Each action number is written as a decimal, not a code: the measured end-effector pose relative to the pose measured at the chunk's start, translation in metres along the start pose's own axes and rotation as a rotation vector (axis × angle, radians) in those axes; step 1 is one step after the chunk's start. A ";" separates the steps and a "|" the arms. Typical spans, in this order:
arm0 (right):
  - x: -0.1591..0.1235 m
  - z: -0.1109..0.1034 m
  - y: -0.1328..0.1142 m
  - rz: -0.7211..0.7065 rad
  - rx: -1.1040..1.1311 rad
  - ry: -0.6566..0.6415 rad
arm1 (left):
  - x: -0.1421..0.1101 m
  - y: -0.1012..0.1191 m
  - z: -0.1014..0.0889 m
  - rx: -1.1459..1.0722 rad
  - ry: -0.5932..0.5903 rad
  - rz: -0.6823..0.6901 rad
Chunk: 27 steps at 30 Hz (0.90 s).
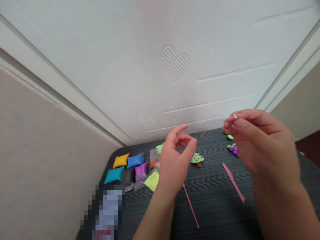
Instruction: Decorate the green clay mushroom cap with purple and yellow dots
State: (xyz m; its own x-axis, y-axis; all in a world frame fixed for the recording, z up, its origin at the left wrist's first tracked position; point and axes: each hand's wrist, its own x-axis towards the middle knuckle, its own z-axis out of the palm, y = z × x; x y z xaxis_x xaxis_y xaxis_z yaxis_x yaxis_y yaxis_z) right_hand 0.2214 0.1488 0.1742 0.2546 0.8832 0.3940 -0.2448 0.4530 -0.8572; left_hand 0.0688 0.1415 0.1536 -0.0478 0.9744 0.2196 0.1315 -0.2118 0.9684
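Observation:
My right hand is raised at the right, thumb and fingertips pinching a tiny piece of yellow and purple clay. To its left my left hand hovers over the table with curled fingers apart and nothing visible in them. Beyond my left hand lies a clay mushroom with a green, purple-dotted cap and a brown stem. A purple clay grape bunch with a green leaf is partly hidden behind my right hand. Between my hands lie a pink modelling knife and a thin pink modelling stick.
Several clay packets, among them a yellow one, a blue one and a teal one, lie at the table's left. A light yellow packet is nearer my left wrist. A white panel with hearts stands behind the dark table.

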 end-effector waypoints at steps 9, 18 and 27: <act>0.020 -0.036 -0.024 -0.136 0.136 0.209 | -0.037 -0.073 0.008 0.758 -0.290 0.120; 0.024 -0.062 -0.037 -0.159 0.251 0.244 | -0.011 -0.093 0.011 0.848 -0.454 0.183; 0.028 -0.074 -0.035 -0.187 0.272 0.256 | -0.008 -0.111 0.012 0.893 -0.473 0.244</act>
State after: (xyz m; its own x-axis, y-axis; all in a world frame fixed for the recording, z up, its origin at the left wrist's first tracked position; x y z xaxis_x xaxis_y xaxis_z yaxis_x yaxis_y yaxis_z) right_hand 0.3065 0.1486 0.1904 0.5343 0.7394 0.4097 -0.4018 0.6486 -0.6465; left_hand 0.0661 0.1582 0.0430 0.4466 0.8833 0.1425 0.7802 -0.4625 0.4212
